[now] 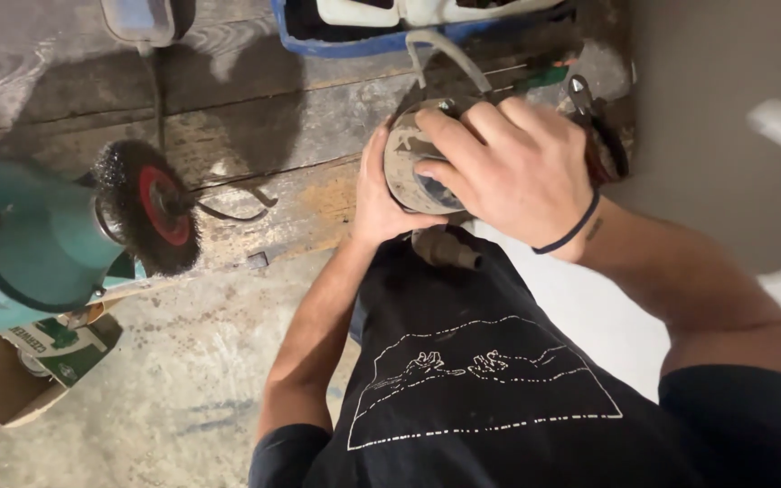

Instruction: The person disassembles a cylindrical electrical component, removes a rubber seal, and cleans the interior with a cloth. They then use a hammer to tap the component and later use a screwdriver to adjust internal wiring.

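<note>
Metal housing (422,172), a dull grey, scuffed, drum-shaped part, sits clasped between both hands at the near edge of a worn wooden workbench (255,117), just above the person's black printed shirt (490,389). The right hand (508,167) lies over its top and right side, fingers spread and curled down across the rounded face, gripping it. The left hand (381,194) cups it from the left and below, palm pressed to the curved wall, thumb side toward the bench, also closed around it. A dark band (571,230) circles the right wrist.

From the underside of the housing a short brownish stub (445,248) juts toward the person's body and slightly right, so the long axis appears to run from the bench edge back toward the torso; the round face tilts up and left. How far the part extends beneath the right palm cannot be told.

Farther left on the bench stands a teal bench grinder (20,239) with a wire brush wheel (142,208) and red hub facing right, well apart from the hands. Just beyond the right hand lie dark-handled pliers (594,126). At the far edge rests a blue tray (381,36) holding pale containers.
</note>
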